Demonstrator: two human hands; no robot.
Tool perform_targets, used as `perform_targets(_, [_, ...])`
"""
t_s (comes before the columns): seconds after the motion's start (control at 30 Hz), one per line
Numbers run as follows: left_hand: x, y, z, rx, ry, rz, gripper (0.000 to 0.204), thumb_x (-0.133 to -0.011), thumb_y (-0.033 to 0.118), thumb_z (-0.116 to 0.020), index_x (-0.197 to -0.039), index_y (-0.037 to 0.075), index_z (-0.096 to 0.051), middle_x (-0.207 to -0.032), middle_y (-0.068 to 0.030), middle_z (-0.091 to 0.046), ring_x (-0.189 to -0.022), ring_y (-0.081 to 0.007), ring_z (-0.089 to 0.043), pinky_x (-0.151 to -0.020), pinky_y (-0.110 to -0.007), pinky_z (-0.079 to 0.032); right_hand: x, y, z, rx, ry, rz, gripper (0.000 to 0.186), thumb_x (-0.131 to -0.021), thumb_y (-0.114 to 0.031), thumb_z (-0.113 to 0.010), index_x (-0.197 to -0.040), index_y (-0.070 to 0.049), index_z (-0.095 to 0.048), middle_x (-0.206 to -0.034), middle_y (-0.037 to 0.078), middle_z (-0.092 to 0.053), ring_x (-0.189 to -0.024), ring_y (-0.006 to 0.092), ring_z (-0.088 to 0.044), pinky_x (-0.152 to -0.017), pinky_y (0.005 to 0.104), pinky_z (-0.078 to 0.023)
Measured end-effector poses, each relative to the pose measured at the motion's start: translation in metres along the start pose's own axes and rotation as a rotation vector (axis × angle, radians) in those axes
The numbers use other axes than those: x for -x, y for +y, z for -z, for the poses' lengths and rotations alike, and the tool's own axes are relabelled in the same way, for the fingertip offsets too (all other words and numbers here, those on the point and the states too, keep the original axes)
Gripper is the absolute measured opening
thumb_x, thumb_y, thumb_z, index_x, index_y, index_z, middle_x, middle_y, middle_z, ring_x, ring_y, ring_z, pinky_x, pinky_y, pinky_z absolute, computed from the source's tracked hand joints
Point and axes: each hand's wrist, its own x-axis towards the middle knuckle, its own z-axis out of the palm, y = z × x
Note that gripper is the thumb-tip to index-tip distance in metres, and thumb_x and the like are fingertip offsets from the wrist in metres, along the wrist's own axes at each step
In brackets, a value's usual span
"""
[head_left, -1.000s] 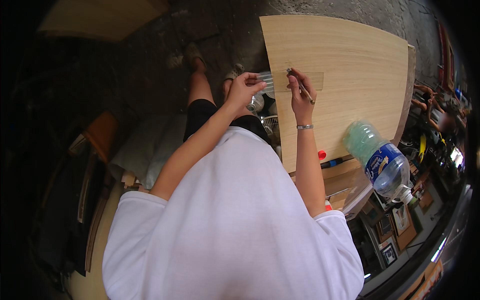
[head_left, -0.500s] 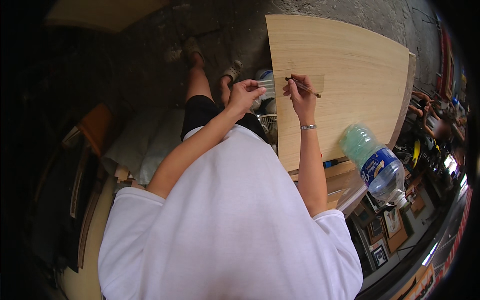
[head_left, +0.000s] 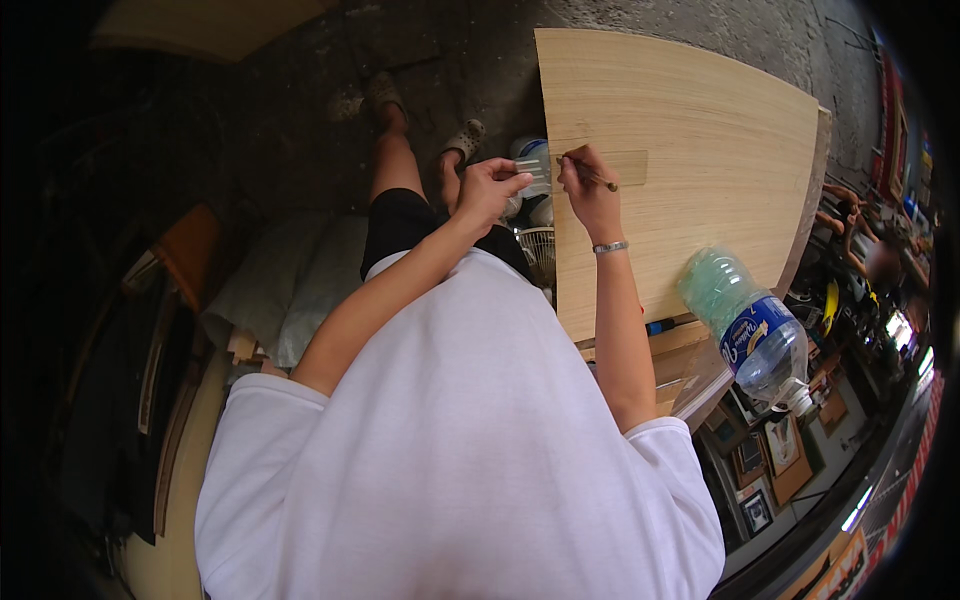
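My left hand pinches the left end of a clear flat strip, like a ruler, which reaches across the edge of a pale wooden board. Over that strip, near the board's left edge, my right hand is closed on a slim, dark pen-like tool; whether its tip touches is too small to tell. A large plastic bottle with a blue label lies on its side at the board's lower right.
Cluttered containers and a white wire guard sit below the board's left edge. Grey sheets and stacked panels are at the left. Other people are at the far right, near framed pictures and other clutter.
My right hand and its tool have moved slightly left toward the board's edge. My left hand keeps its hold on the strip, sitting a little lower in view than a second ago.
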Motion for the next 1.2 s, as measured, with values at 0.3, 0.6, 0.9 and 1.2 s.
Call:
perform_targets(0.3, [0.0, -0.002, -0.001, -0.033, 0.037, -0.031, 0.021, -0.082, 0.006, -0.077, -0.098, -0.004, -0.068, -0.086, -0.0059, -0.07, -0.076, -0.0103, -0.064, -0.07, -0.023, -0.05, -0.009, -0.009, 0.001, 0.11, -0.103, 0.094, 0.013, -0.087, -0.002, -0.065, -0.085, -0.001, -0.052, -0.067, 0.015, -0.057, -0.057, 0.0253, -0.056, -0.056, 0.0296, -0.045])
perform_targets(0.6, [-0.005, -0.006, 0.001, -0.025, 0.027, -0.02, 0.021, -0.081, 0.005, -0.077, -0.098, -0.005, -0.069, -0.086, -0.0064, -0.071, -0.076, -0.0104, -0.064, -0.07, -0.023, -0.05, 0.034, -0.01, 0.006, 0.203, -0.142, 0.102, 0.012, -0.087, -0.002, -0.064, -0.084, -0.002, -0.052, -0.07, 0.016, -0.06, -0.057, 0.0296, -0.058, -0.054, 0.0325, -0.045])
perform_targets(0.9, [0.014, 0.009, 0.02, -0.077, -0.041, 0.0, 0.025, -0.082, 0.008, -0.078, -0.102, -0.004, -0.068, -0.09, -0.0058, -0.07, -0.081, -0.0114, -0.064, -0.075, -0.023, -0.051, 0.015, 0.034, 0.041, -0.401, 0.359, -0.168, 0.013, -0.1, -0.014, -0.055, -0.099, -0.001, -0.053, -0.085, 0.011, -0.069, -0.07, 0.0163, -0.066, -0.062, 0.027, -0.051])
perform_targets(1.2, [0.0, 0.009, -0.004, 0.021, -0.033, 0.032, 0.025, -0.081, 0.007, -0.078, -0.102, -0.004, -0.068, -0.088, -0.0058, -0.071, -0.076, -0.01, -0.063, -0.069, -0.023, -0.05, 0.003, 0.045, 0.064, -0.116, 0.762, -0.254, 0.017, -0.101, -0.018, -0.051, -0.098, -0.001, -0.049, -0.084, 0.011, -0.067, -0.075, 0.0152, -0.067, -0.071, 0.0268, -0.053])
